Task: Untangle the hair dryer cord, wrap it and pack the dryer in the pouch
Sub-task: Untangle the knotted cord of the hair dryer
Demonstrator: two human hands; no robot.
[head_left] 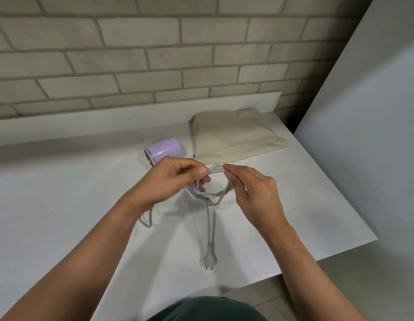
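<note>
the hair dryer (164, 149) by my left hand (169, 179) looks like smooth lilac plastic with a soft gloss, and a shiny metal-looking ring at its end. the cord (210, 218) i pinch with both hands is matt grey, rubbery, as is its plug (209, 257) with two dark metal pins. my right hand (254, 193) sits near the pouch (233, 137), a matt cream cloth, faintly creased. the table (62, 205) is smooth matt white; the wall (155, 54) is rough pale brick.

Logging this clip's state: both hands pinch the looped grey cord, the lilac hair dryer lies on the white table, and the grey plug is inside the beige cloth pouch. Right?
No: in the head view the grey plug lies on the white table, nearer the person, outside the beige cloth pouch. The rest stands.
</note>
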